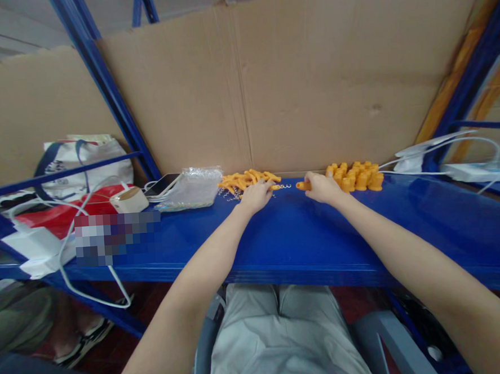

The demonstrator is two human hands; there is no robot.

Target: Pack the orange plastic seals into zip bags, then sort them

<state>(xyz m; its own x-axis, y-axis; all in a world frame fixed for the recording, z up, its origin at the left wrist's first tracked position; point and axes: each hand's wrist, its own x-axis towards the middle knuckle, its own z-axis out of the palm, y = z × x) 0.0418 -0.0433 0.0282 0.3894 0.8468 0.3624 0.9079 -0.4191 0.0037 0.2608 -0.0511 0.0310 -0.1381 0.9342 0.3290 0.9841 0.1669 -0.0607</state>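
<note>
Over the blue tabletop [295,235] my two hands face each other, a small gap between them. My left hand [257,197] is closed on a small orange plastic stem [276,187], and a thin metal spring [285,186] sticks out from its right end. Closed around a short orange plastic cap [303,186], my right hand [321,187] points it towards the spring. Behind my left hand lies a heap of orange plastic pieces [245,179], with loose springs [234,197] in front. Several orange plastic pieces [359,177] with wide bases stand grouped right of my right hand.
A clear plastic bag [195,190] and a phone [165,184] lie left of the heap. Further left are white cables, a charger [129,200] and a cloth bag [88,168]. Cardboard [311,81] walls the back; a blue post [117,99] rises at left. Another person's leg shows lower left.
</note>
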